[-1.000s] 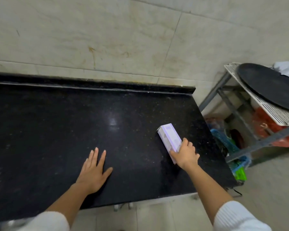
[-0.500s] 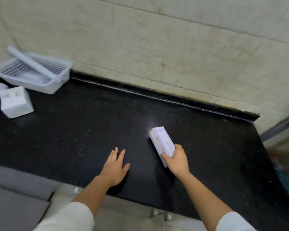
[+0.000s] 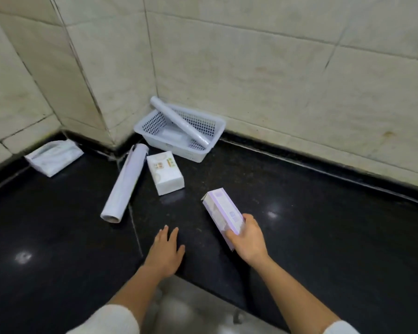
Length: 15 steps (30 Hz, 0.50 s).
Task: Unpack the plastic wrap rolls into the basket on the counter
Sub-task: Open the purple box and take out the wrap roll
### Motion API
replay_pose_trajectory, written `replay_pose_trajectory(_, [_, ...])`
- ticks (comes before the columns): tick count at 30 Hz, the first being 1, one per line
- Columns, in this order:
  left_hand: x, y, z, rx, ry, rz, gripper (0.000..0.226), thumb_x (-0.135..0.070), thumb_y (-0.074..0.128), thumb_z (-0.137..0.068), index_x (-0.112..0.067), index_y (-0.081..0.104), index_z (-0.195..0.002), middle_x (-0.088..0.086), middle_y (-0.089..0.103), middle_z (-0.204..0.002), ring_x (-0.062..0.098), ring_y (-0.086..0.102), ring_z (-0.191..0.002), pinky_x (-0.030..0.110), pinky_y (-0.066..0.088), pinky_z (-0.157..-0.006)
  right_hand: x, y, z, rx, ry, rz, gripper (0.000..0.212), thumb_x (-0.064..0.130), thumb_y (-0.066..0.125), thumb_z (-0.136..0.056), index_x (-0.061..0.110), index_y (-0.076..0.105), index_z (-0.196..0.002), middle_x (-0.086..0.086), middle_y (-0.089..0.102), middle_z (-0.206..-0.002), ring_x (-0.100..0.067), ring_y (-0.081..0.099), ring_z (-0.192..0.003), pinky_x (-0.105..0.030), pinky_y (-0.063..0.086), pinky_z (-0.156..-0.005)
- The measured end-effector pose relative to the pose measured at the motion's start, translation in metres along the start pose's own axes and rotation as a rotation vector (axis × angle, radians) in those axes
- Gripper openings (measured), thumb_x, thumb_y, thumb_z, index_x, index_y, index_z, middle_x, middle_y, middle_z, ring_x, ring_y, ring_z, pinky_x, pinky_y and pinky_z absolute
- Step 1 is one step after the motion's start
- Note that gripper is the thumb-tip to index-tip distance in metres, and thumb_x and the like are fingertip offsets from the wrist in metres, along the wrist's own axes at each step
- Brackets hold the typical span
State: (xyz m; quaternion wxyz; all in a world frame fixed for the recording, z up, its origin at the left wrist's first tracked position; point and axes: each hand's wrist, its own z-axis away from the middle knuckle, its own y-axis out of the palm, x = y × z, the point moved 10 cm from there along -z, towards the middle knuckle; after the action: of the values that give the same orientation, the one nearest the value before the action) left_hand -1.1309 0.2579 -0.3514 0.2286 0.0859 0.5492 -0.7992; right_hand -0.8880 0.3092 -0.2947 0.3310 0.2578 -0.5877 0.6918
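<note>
My right hand (image 3: 247,239) grips the near end of a long white-and-lilac box (image 3: 221,213), held just above the black counter (image 3: 323,225). Flat on the counter near its front edge lies my left hand (image 3: 165,251), fingers spread, holding nothing. A white perforated basket (image 3: 212,127) sits in the wall corner, with one plastic wrap roll (image 3: 179,121) leaning diagonally across it. A second roll (image 3: 124,183) lies on the counter to the basket's front left.
A white rectangular pack (image 3: 165,173) lies beside the loose roll, between it and the box. A crumpled white plastic package (image 3: 53,156) rests against the left wall. Tiled walls close off the back and left. The counter's front edge runs under my wrists.
The view has swung left, bringing the corner, basket, rolls and packs into sight. My right hand has carried the box leftward. My left hand stays flat on the counter.
</note>
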Motion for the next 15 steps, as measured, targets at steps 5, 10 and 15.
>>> replay_pose_trajectory(5, [0.028,-0.027,-0.024,0.011,0.046,0.111,0.059,-0.041,0.039,-0.098,-0.018,0.025,-0.151,0.003,0.025,-0.158,0.024,0.022,-0.143,0.039,0.031,-0.114,0.056,0.036,-0.021,-0.001,-0.036,-0.039,0.057,0.045,0.067,-0.073,0.02,0.046,-0.119,0.006,0.052,-0.109,-0.013,0.052,-0.096,-0.016,0.038,-0.064])
replay_pose_trajectory(10, [0.003,-0.083,-0.052,-0.028,0.029,0.601,0.045,-0.042,0.049,-0.094,-0.023,0.055,-0.134,-0.003,0.059,-0.136,0.016,0.053,-0.126,0.026,0.039,-0.101,0.093,0.038,-0.05,0.013,-0.021,-0.31,0.046,0.031,0.076,-0.074,0.025,0.053,-0.114,0.009,0.062,-0.109,-0.008,0.061,-0.096,-0.02,0.049,-0.074])
replay_pose_trajectory(15, [-0.033,-0.131,-0.075,0.155,0.026,1.165,0.031,-0.06,0.053,-0.085,-0.046,0.064,-0.111,-0.018,0.07,-0.114,0.006,0.064,-0.108,0.034,0.053,-0.082,0.137,0.061,-0.073,0.316,-0.027,-0.63,0.047,0.028,0.081,-0.072,0.027,0.061,-0.116,0.002,0.071,-0.115,-0.011,0.068,-0.102,-0.03,0.053,-0.088])
